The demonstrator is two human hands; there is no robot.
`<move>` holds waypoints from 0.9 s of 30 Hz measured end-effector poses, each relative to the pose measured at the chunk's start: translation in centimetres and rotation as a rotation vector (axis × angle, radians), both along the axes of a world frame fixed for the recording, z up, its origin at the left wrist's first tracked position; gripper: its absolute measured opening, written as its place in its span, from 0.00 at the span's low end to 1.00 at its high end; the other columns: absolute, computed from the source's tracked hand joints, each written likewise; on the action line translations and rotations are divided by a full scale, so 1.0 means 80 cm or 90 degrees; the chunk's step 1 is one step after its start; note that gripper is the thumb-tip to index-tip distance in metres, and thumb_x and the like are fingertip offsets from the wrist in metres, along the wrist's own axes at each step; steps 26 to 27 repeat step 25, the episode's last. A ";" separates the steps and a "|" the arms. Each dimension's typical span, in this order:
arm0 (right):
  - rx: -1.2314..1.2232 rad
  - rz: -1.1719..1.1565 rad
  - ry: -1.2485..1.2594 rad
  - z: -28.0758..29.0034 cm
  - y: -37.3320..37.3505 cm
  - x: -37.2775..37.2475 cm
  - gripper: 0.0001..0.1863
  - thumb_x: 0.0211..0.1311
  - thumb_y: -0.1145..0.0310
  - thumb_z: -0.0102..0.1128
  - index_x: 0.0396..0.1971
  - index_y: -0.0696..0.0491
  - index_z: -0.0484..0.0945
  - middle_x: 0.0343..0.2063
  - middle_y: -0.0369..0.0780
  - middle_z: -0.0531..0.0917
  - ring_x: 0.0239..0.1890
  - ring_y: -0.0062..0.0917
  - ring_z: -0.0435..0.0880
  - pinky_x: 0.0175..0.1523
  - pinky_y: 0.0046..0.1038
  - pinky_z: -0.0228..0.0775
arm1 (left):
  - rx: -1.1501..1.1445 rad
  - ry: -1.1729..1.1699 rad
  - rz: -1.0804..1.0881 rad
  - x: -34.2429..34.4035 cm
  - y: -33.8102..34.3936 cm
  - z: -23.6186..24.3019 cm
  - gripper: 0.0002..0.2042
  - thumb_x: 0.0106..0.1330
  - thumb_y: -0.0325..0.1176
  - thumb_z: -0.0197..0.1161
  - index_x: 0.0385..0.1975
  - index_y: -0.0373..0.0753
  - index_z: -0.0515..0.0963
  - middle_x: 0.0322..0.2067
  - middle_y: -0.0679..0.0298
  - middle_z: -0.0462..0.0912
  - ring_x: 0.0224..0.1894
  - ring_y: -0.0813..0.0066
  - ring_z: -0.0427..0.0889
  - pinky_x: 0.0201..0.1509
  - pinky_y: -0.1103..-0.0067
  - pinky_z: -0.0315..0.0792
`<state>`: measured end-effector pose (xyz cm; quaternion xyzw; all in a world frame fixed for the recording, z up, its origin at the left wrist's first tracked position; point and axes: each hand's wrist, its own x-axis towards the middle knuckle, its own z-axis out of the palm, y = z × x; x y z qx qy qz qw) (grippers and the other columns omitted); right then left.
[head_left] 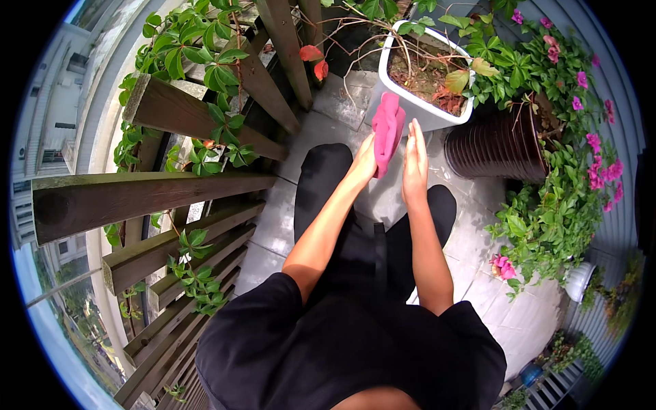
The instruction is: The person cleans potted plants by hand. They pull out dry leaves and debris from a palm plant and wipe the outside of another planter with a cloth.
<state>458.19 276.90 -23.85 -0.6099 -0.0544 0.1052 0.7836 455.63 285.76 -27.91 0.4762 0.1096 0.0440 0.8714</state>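
Note:
My left hand (pixel 365 158) holds a folded bright pink cloth (pixel 388 130) upright, with the cloth covering most of its fingers. Facing it is my right hand (pixel 414 167), flat with its fingers stretched out and pointing away from me. A narrow gap separates the right palm from the cloth, and that hand holds nothing. Just beyond both hands stands a white square planter (pixel 427 120) with soil, dry leaves and thin bare stems. The cloth's upper end overlaps the planter's near wall in the view.
A slatted wooden fence (pixel 157 190) with climbing leaves runs along my left. To the right is a dark ribbed pot (pixel 493 145) beside trailing pink flowers (pixel 596 171). Pale paving tiles (pixel 273 219) lie under my knees. A small white pot (pixel 579 281) sits by the right wall.

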 end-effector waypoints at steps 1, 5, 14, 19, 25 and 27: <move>0.091 0.043 0.021 0.006 0.002 -0.007 0.32 0.69 0.52 0.36 0.64 0.57 0.48 0.63 0.45 0.57 0.66 0.30 0.54 0.67 0.30 0.44 | 0.196 0.017 -0.078 -0.006 -0.009 0.023 0.30 0.71 0.48 0.36 0.62 0.28 0.51 0.63 0.49 0.54 0.67 0.60 0.52 0.68 0.70 0.48; 0.608 0.178 0.331 -0.046 -0.052 0.023 0.36 0.65 0.41 0.28 0.61 0.56 0.57 0.59 0.46 0.64 0.61 0.38 0.62 0.66 0.39 0.48 | 0.728 0.086 -0.250 -0.003 -0.038 0.029 0.38 0.65 0.54 0.41 0.60 0.21 0.49 0.62 0.33 0.45 0.67 0.43 0.38 0.69 0.63 0.34; 0.615 0.018 0.493 -0.238 -0.090 0.039 0.26 0.60 0.63 0.37 0.57 0.57 0.63 0.57 0.47 0.68 0.60 0.38 0.65 0.65 0.41 0.53 | 0.302 0.082 0.157 -0.005 0.059 -0.066 0.13 0.69 0.31 0.46 0.45 0.30 0.72 0.43 0.58 0.78 0.47 0.73 0.77 0.53 0.79 0.67; 0.245 -0.114 0.442 -0.328 -0.087 0.053 0.25 0.56 0.70 0.45 0.57 0.54 0.65 0.54 0.44 0.72 0.55 0.39 0.71 0.61 0.38 0.60 | 0.235 0.062 0.236 -0.036 0.060 -0.084 0.13 0.71 0.32 0.44 0.44 0.29 0.71 0.40 0.56 0.79 0.42 0.71 0.79 0.49 0.78 0.72; -0.610 -0.027 -0.022 -0.396 -0.074 -0.007 0.30 0.55 0.56 0.58 0.59 0.43 0.64 0.54 0.46 0.71 0.55 0.38 0.71 0.61 0.37 0.61 | 0.242 0.057 0.218 -0.047 0.057 -0.083 0.14 0.71 0.34 0.43 0.46 0.31 0.70 0.40 0.54 0.79 0.43 0.70 0.79 0.50 0.76 0.72; -0.610 -0.027 -0.022 -0.396 -0.074 -0.007 0.30 0.55 0.56 0.58 0.59 0.43 0.64 0.54 0.46 0.71 0.55 0.38 0.71 0.61 0.37 0.61 | 0.242 0.057 0.218 -0.047 0.057 -0.083 0.14 0.71 0.34 0.43 0.46 0.31 0.70 0.40 0.54 0.79 0.43 0.70 0.79 0.50 0.76 0.72</move>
